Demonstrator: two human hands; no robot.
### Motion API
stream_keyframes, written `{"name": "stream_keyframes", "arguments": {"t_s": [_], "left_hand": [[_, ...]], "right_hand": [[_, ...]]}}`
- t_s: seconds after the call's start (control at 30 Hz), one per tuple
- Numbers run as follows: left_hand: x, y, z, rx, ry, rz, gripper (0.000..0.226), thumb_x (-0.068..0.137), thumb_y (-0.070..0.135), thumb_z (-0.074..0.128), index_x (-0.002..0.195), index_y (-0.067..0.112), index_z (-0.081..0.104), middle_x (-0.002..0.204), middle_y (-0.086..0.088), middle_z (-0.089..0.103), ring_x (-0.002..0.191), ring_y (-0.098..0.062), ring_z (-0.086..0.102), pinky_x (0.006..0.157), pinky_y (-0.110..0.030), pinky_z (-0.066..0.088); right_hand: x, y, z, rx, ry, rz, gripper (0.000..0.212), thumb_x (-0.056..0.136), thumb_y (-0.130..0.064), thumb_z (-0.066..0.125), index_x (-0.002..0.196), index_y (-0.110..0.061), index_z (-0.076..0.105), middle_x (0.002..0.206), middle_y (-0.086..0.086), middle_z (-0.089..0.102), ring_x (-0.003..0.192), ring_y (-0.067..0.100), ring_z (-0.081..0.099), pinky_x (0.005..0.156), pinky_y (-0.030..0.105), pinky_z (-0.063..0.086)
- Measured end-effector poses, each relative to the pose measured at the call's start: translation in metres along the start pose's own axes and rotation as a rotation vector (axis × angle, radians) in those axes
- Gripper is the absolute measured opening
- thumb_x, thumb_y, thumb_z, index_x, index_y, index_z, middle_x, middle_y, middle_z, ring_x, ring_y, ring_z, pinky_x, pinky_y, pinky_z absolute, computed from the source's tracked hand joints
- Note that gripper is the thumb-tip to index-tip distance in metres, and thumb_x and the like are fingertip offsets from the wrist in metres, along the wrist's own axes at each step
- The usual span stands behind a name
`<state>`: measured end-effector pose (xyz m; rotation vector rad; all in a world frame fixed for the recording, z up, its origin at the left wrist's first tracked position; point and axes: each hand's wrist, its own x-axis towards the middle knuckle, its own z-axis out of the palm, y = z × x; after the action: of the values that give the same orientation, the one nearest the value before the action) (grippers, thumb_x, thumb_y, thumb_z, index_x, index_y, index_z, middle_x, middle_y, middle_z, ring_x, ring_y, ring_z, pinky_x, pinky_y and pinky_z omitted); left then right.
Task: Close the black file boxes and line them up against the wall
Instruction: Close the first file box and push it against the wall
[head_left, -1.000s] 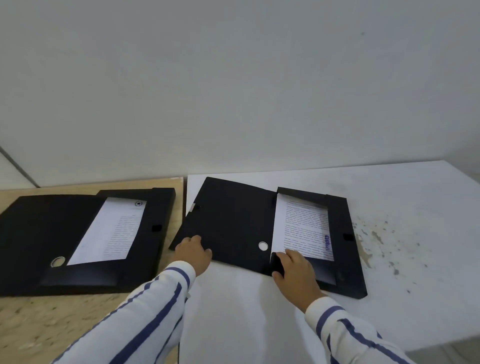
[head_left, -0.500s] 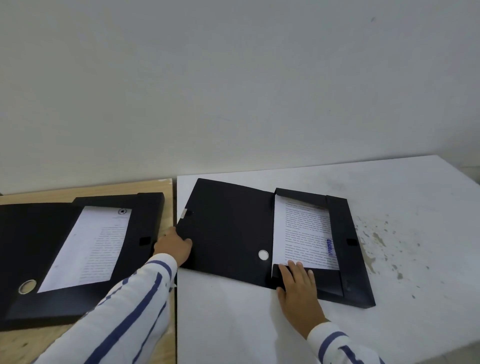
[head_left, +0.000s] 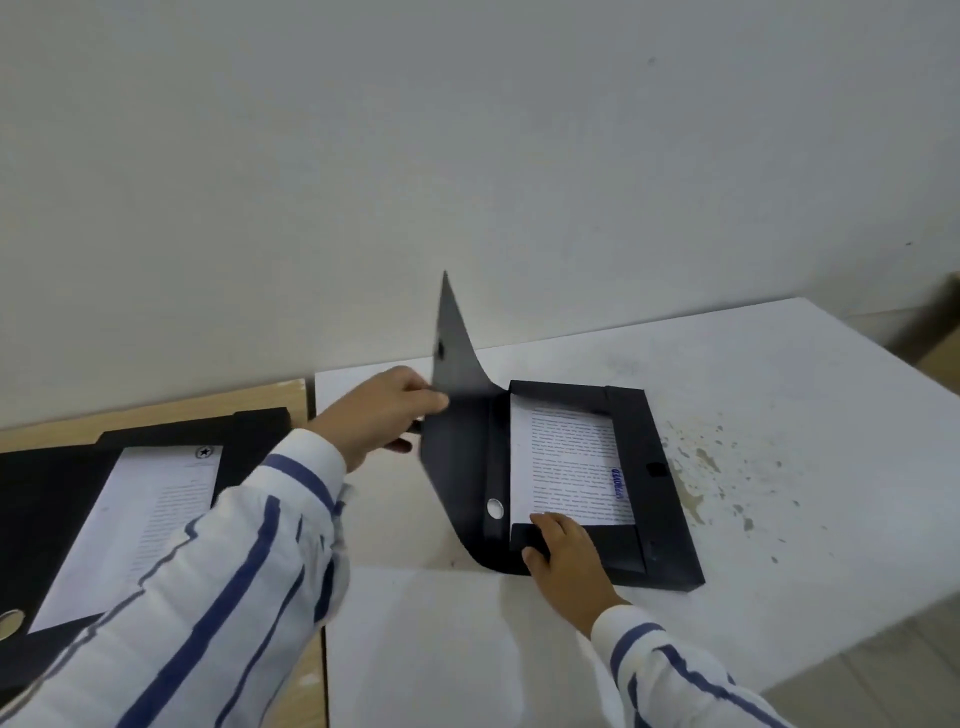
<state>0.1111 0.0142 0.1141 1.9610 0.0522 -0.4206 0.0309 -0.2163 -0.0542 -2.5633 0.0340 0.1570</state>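
Two black file boxes lie open with printed sheets inside. The right box (head_left: 641, 467) rests on the white table (head_left: 753, 395). Its cover flap (head_left: 457, 431) stands almost upright, pinched at its left edge by my left hand (head_left: 379, 415). My right hand (head_left: 566, 561) presses flat on the box's near inner flap, fingertips at the paper's (head_left: 571, 462) bottom edge. The left box (head_left: 57, 499) lies flat and open on the wooden table (head_left: 156, 410), partly hidden behind my striped left sleeve.
A plain white wall (head_left: 467, 182) runs along the back of both tables. A narrow gap (head_left: 311, 400) separates the wooden table from the white one. Paint stains (head_left: 722, 467) mark the white top right of the box. The floor shows at the right.
My left hand has lifted the right box's cover from lying flat to nearly upright, swinging it rightward over the box. My right hand stays pressed on the near flap. The view has shifted.
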Motion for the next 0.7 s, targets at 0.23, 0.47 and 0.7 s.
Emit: {"name": "stream_keyframes", "arguments": {"t_s": [0.23,0.47,0.7], "left_hand": [[0.004,0.03,0.105,0.171,-0.077,0.216,0.04,0.088,0.049,0.053,0.109,0.015,0.056,0.107,-0.004,0.063,0.097,-0.018,0.058,0.085,-0.032,0.045],[0.032,0.008,0.177,0.298,-0.184,0.085,0.054,0.09,0.045,0.053,0.136,0.02,0.04,0.138,-0.004,0.051,0.123,-0.022,0.053,0.1,-0.03,0.041],[0.063,-0.026,0.208,0.465,0.002,-0.085,0.062,0.087,0.04,0.058,0.141,0.016,0.038,0.149,-0.009,0.037,0.134,-0.029,0.041,0.112,-0.042,0.036]], "right_hand": [[0.019,0.007,-0.079,0.55,0.134,0.137,0.039,0.095,-0.032,0.051,0.132,-0.019,0.049,0.138,0.004,0.05,0.126,0.022,0.047,0.106,0.035,0.035],[0.046,0.044,-0.169,0.955,0.14,0.294,0.044,0.088,-0.06,0.041,0.124,-0.036,0.051,0.132,-0.006,0.055,0.119,0.021,0.052,0.106,0.05,0.041],[0.059,0.092,-0.162,0.591,-0.04,0.314,0.051,0.093,-0.017,0.052,0.141,-0.024,0.038,0.137,-0.002,0.049,0.123,0.025,0.05,0.105,0.04,0.042]]}}
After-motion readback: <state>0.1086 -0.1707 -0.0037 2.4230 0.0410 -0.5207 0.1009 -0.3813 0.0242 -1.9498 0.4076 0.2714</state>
